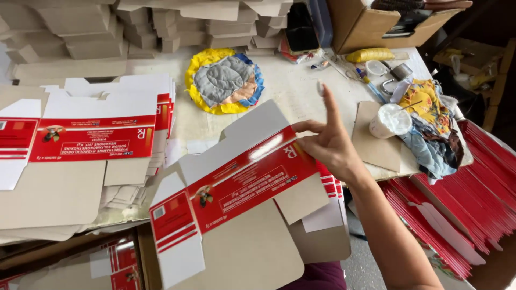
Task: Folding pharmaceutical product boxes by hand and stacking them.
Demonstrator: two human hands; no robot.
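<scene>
Head view: right hand (pixel 329 144) grips flat red-and-white carton blank (pixel 236 188).

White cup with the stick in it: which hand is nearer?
Right. The right hand holds the flat red-and-white carton just left of the white cup, not touching it. The left hand is out of view.

the right hand (pixel 329 144) pinches the upper edge of a flat red-and-white carton blank (pixel 236 198), index finger raised (white paste on its tip). a stack of matching blanks (pixel 102 129) lies on the surface (pixel 301 86), a white paste cup (pixel 389 120) near the hand.
</scene>
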